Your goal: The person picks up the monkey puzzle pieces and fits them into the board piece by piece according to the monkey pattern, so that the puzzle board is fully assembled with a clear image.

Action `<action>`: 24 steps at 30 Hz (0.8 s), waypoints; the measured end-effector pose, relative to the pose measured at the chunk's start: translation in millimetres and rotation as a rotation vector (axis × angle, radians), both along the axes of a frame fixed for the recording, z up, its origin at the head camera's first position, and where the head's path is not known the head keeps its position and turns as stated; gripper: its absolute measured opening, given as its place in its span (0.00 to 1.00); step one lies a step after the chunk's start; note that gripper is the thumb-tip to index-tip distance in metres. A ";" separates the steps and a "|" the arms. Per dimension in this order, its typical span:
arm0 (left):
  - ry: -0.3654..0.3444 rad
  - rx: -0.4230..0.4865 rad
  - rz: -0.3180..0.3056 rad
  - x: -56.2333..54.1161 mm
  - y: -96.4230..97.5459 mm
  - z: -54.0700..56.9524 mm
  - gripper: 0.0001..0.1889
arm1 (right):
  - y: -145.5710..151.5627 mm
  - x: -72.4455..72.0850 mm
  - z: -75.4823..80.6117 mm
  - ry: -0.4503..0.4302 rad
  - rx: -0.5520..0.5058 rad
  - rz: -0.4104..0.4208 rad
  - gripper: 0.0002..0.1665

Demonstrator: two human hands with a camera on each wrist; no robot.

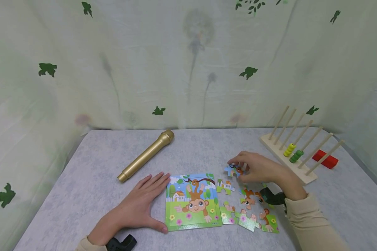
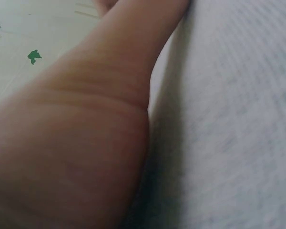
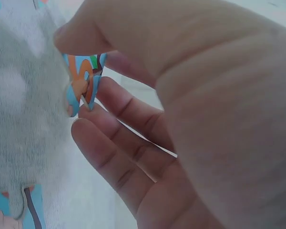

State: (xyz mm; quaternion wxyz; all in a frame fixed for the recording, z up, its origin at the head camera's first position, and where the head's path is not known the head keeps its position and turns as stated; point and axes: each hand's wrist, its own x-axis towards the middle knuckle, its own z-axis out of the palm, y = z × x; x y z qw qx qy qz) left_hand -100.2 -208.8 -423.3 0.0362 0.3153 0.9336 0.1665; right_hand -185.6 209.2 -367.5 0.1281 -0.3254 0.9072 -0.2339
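The monkey-picture jigsaw piece (image 1: 230, 170), pinched in the right hand (image 1: 260, 168), is beyond the loose pieces (image 1: 247, 222), presumably gripped thumb-against-fingers for control. The left hand (image 1: 141, 205) lies spread beside the picture board (image 1: 179, 219), perhaps steadying it on the worktop (image 1: 97, 157).

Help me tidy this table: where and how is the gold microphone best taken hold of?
Probably at mid-handle of the gold microphone, coming from above, thumb and fingers closing across it: it lies flat on the table, long and straight, with bare surface along both sides, and the handle is slimmer than the head. The left hand is nearer.
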 end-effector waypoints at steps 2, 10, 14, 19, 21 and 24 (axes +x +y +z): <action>0.002 -0.002 0.000 0.1 -0.1 -0.2 0.73 | -3.4 0.3 -0.5 0.005 0.000 0.008 0.28; 0.005 0.002 0.001 0.4 0.0 0.1 0.73 | -12.3 0.7 -4.7 0.023 -0.032 0.053 0.27; 0.004 0.004 0.002 0.3 0.1 0.4 0.73 | -16.6 3.0 -3.6 0.047 -0.034 0.054 0.27; 0.007 0.007 0.001 0.2 -0.1 0.2 0.73 | -23.2 4.9 -3.9 0.061 -0.039 0.060 0.27; 0.009 0.005 0.000 0.1 -0.1 -0.2 0.73 | -25.7 5.5 -3.9 0.072 -0.042 0.069 0.28; 0.012 0.005 -0.001 0.0 -0.3 -0.7 0.73 | -29.0 6.1 -4.6 0.093 -0.036 0.070 0.28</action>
